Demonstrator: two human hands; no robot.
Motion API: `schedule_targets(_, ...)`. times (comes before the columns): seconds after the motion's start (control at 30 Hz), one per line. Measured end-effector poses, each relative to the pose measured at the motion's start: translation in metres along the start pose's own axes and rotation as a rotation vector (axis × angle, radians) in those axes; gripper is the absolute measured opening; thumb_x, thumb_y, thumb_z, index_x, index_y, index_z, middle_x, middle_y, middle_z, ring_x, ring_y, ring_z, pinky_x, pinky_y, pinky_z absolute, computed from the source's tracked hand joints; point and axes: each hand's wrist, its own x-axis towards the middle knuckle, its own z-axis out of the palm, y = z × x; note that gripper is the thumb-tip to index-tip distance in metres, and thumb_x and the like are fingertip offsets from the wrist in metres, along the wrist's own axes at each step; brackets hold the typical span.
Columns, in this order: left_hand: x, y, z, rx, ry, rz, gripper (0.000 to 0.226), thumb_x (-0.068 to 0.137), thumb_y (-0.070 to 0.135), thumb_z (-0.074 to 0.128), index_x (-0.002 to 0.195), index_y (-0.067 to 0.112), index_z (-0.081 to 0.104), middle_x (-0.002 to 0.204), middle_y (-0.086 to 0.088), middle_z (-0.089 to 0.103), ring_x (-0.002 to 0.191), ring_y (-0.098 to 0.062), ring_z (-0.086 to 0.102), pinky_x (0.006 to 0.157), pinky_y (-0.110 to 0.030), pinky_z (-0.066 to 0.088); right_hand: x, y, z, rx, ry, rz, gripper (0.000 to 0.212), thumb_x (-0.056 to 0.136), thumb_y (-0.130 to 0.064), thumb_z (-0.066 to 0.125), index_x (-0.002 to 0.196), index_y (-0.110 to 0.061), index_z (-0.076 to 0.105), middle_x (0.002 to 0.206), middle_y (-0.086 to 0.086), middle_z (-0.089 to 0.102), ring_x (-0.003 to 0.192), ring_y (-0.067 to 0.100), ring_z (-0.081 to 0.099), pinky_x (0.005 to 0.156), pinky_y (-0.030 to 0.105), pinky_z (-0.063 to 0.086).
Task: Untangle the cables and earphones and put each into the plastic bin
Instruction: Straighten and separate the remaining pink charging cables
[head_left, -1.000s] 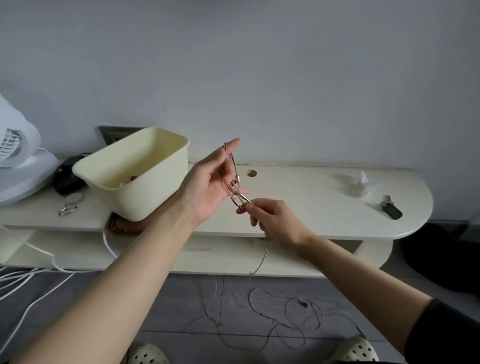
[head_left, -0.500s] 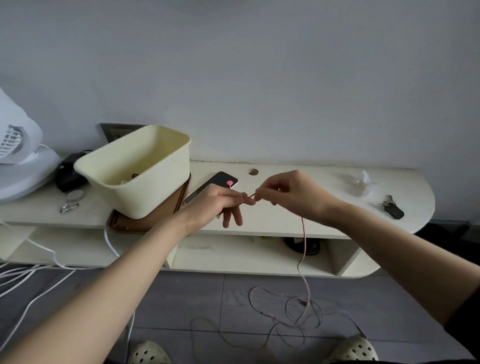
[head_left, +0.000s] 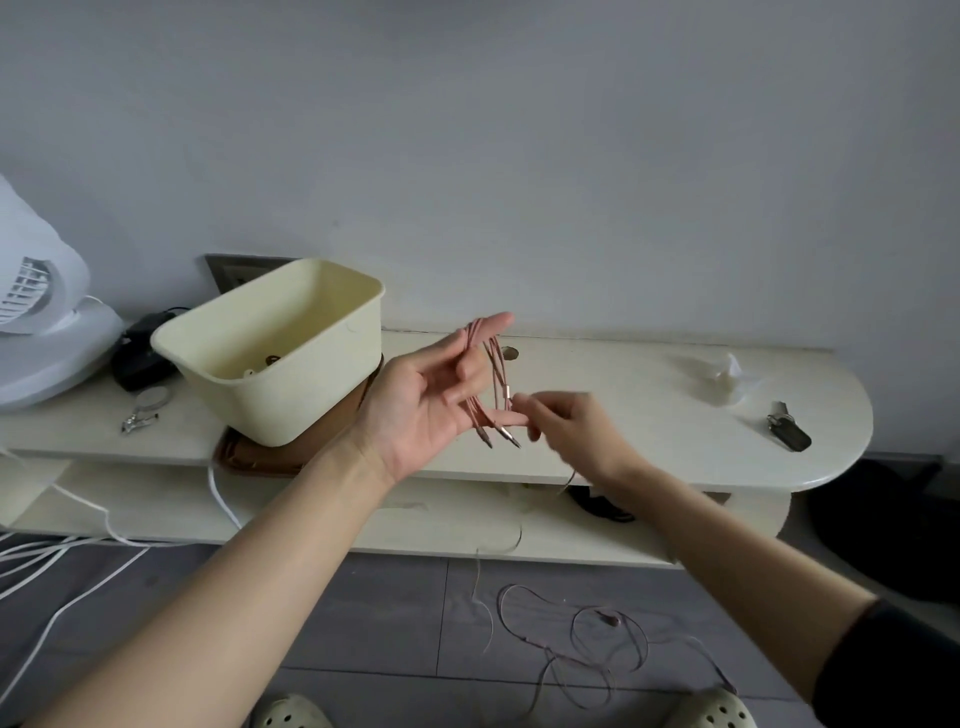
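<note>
Holding one pink cable looped over our spread left hand, we pinch its trailing end with the blurred right hand. One bin sits at ten o'clock; two shoes at six.

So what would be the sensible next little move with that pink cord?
Probably another wrap: the right hand should carry the trailing strand up around the left hand again. The pink cord already loops over those spread fingers, but much of it lies loose on the floor, so it seems too early for the plastic bin.
</note>
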Motion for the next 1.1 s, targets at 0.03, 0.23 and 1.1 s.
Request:
schedule_targets(0.03,0.002,0.002,-0.001,-0.002,0.02,0.017,0.04,0.09,0.022,0.04,0.124,0.006,0.054,0.056,0.008,0.041,0.041,-0.004,0.031,0.09,-0.065,0.042,-0.003,0.005,0.006,0.02,-0.01,0.028,0.041,0.096,-0.028,0.05,0.057,-0.024,0.059,0.04,-0.014,0.041,0.041,0.003,0.029,0.043,0.016,0.023)
schedule_targets(0.23,0.01,0.011,-0.008,0.225,0.192,0.184,0.036,0.099,0.018,0.037,0.129,0.005,0.051,0.064,0.004,0.05,0.046,-0.008,0.04,0.07,-0.036,0.045,-0.022,0.016,0.025,-0.028,-0.131,0.024,0.032,0.097,-0.028,0.048,0.076,-0.02,0.07,0.06,-0.007,0.046,0.046,0.002,0.035,0.048,0.013,0.026)
schedule_targets(1.1,-0.003,0.001,0.014,0.023,-0.169,-0.049,0.039,0.089,0.017,0.038,0.116,0.003,0.062,0.05,0.007,0.04,0.04,-0.005,0.033,0.092,-0.066,0.04,-0.002,0.0,-0.013,0.241,-0.078,-0.013,0.031,0.097,-0.023,0.049,0.067,-0.018,0.057,0.054,-0.012,0.042,0.043,0.001,0.028,0.044,0.014,0.024)
